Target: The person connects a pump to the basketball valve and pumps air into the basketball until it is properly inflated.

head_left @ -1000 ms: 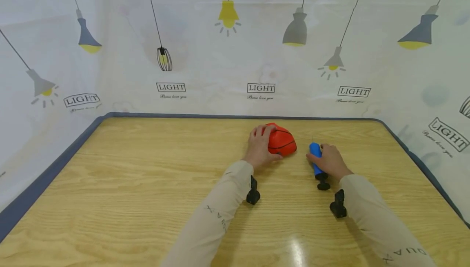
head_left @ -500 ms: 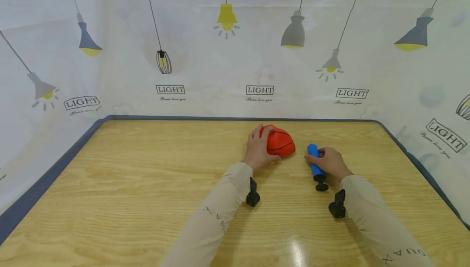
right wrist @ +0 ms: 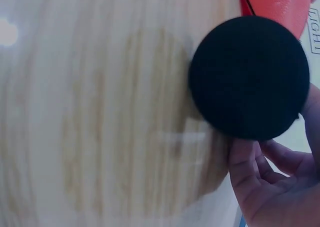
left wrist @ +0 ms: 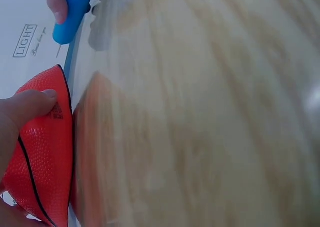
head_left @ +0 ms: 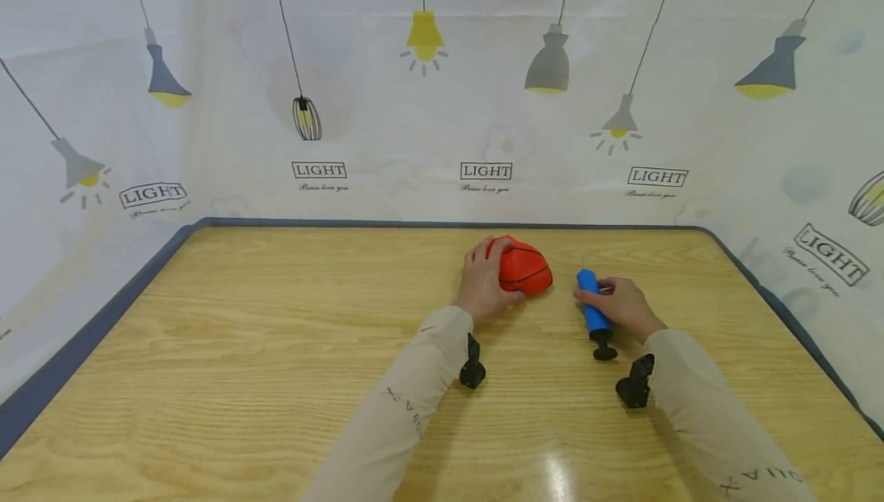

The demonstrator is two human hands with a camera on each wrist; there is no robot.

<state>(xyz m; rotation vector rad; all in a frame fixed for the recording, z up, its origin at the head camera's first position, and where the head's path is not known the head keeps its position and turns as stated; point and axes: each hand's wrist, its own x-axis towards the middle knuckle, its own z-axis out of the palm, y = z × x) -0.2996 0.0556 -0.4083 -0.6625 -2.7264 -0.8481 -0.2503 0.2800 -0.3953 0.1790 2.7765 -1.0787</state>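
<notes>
A soft, partly collapsed red basketball (head_left: 528, 270) with black seams lies toward the back of the wooden table. My left hand (head_left: 483, 281) grips its left side, thumb at the near edge and fingers spread over the top. In the left wrist view the thumb presses on the ball's pebbled skin (left wrist: 47, 137). To the right, a blue hand pump (head_left: 592, 310) points away from me, a thin needle at its far end. My right hand (head_left: 625, 306) holds its barrel between thumb and fingers. The pump's round black handle end (right wrist: 250, 77) fills much of the right wrist view, hiding the barrel.
The wooden table (head_left: 276, 348) has a dark blue border along its back and sides. Behind it hangs a white cloth (head_left: 373, 103) printed with lamps and lettering. Black wrist camera mounts (head_left: 473, 364) sit at both cuffs.
The head view has shifted slightly. Both hands keep their hold, and the ball and pump stay in nearly the same places.
</notes>
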